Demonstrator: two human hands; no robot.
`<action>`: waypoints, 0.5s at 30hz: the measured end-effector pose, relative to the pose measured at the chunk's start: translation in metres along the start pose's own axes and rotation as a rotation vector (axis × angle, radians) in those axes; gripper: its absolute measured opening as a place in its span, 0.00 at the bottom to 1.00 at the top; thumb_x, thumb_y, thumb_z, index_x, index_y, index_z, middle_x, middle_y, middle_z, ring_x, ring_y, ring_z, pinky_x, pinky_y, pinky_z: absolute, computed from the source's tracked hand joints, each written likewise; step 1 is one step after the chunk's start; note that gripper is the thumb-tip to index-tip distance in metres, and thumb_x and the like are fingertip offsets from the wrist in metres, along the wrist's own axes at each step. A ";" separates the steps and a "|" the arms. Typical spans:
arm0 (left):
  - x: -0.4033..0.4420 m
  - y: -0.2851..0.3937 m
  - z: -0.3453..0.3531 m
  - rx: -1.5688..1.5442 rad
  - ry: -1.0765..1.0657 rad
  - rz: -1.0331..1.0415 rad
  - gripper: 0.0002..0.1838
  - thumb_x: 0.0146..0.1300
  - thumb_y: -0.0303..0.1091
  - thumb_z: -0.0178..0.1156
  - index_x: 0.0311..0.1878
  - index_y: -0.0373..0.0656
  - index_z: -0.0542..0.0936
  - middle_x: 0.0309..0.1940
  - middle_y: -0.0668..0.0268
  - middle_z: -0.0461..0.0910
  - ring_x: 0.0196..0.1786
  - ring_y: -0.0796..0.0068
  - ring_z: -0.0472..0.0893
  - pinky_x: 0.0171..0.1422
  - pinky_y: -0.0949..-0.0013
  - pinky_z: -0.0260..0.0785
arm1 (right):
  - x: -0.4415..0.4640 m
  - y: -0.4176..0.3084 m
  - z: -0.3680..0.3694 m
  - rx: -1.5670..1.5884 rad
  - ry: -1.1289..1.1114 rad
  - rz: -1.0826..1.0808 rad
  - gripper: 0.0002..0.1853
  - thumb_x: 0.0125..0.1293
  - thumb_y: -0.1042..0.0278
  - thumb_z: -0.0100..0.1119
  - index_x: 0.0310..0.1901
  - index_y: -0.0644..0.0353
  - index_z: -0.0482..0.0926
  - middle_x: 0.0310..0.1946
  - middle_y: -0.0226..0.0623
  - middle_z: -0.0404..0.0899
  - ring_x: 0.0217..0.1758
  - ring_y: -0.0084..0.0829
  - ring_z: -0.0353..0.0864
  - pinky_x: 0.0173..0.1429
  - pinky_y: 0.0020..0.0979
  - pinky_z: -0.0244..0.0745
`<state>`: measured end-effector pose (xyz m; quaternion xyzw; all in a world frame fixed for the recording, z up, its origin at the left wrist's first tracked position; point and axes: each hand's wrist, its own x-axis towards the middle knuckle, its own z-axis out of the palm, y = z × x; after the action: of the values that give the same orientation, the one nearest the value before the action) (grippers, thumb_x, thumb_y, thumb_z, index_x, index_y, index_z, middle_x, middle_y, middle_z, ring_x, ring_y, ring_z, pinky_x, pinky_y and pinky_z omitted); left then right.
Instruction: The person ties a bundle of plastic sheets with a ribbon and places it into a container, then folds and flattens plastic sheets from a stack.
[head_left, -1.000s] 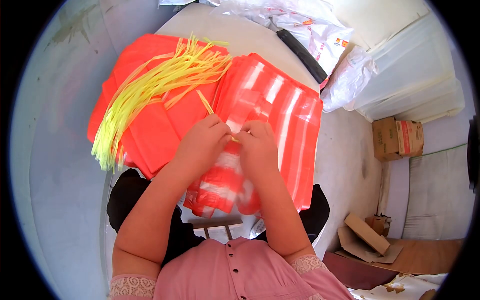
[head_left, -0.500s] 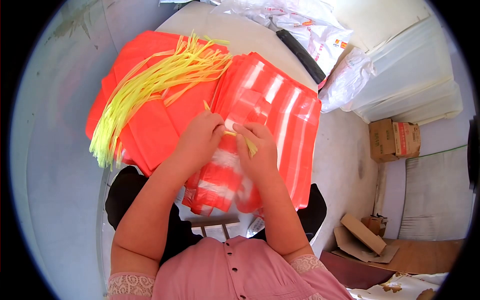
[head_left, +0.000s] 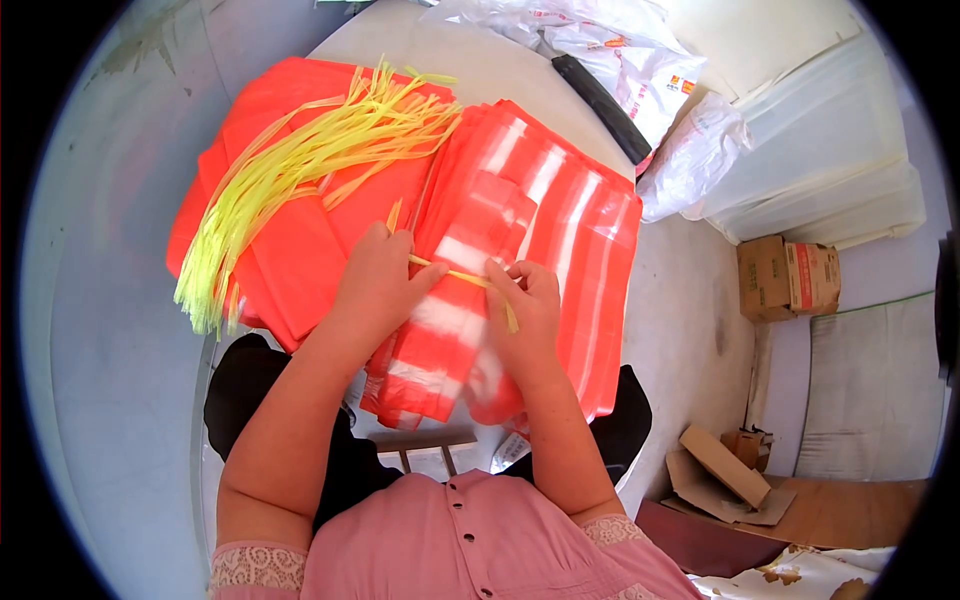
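Note:
A short yellow strip (head_left: 455, 273) runs across a folded bundle of red-and-white striped plastic bags (head_left: 435, 345). My left hand (head_left: 385, 268) pinches one end of the strip, its tail sticking up past the knuckles. The other end is held between the thumb and fingers of my right hand (head_left: 525, 305), with the tail hanging below. Beneath the bundle lies a wide stack of striped bags (head_left: 580, 240). To the left, a bunch of loose yellow strips (head_left: 300, 180) rests on a pile of red plastic (head_left: 290, 270).
A black bar (head_left: 600, 108) lies on the table (head_left: 400, 45) near its far right edge. White plastic bags (head_left: 640, 70) are heaped behind it. Cardboard boxes (head_left: 765, 280) sit at the right, with opened cardboard (head_left: 725, 475) lower down.
My hands have moved apart along the yellow strip, so a longer stretch of it shows across the bundle. The left hand shifted left and the right slightly down.

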<state>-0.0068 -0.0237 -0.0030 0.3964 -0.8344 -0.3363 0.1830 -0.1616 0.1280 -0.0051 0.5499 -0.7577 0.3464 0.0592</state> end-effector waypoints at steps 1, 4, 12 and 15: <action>0.000 0.001 0.000 0.012 0.003 -0.002 0.21 0.64 0.44 0.75 0.42 0.34 0.81 0.44 0.49 0.77 0.50 0.47 0.81 0.54 0.53 0.75 | 0.001 -0.001 -0.002 -0.017 -0.004 -0.009 0.14 0.65 0.72 0.71 0.53 0.58 0.90 0.44 0.40 0.79 0.45 0.41 0.79 0.51 0.42 0.76; 0.000 0.000 0.003 0.027 0.010 0.026 0.21 0.63 0.44 0.75 0.41 0.34 0.81 0.44 0.49 0.77 0.49 0.47 0.81 0.53 0.52 0.75 | 0.005 -0.006 -0.010 -0.031 -0.024 -0.014 0.10 0.64 0.71 0.72 0.46 0.60 0.90 0.40 0.39 0.80 0.42 0.41 0.79 0.49 0.41 0.76; -0.001 0.003 0.001 0.094 0.066 0.089 0.19 0.62 0.42 0.76 0.37 0.35 0.81 0.42 0.50 0.76 0.47 0.48 0.80 0.50 0.53 0.74 | 0.039 -0.037 -0.008 0.542 -0.172 0.439 0.07 0.67 0.70 0.67 0.35 0.65 0.87 0.37 0.39 0.85 0.34 0.27 0.83 0.36 0.32 0.75; -0.001 0.005 -0.003 0.057 0.072 0.083 0.17 0.61 0.40 0.76 0.35 0.37 0.82 0.46 0.50 0.77 0.53 0.49 0.79 0.56 0.52 0.73 | 0.049 -0.030 -0.006 0.678 -0.385 0.665 0.10 0.70 0.67 0.67 0.35 0.67 0.85 0.31 0.36 0.85 0.32 0.22 0.81 0.37 0.29 0.75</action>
<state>-0.0075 -0.0216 0.0029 0.3782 -0.8523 -0.2900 0.2154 -0.1559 0.0880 0.0359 0.3213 -0.7339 0.4651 -0.3766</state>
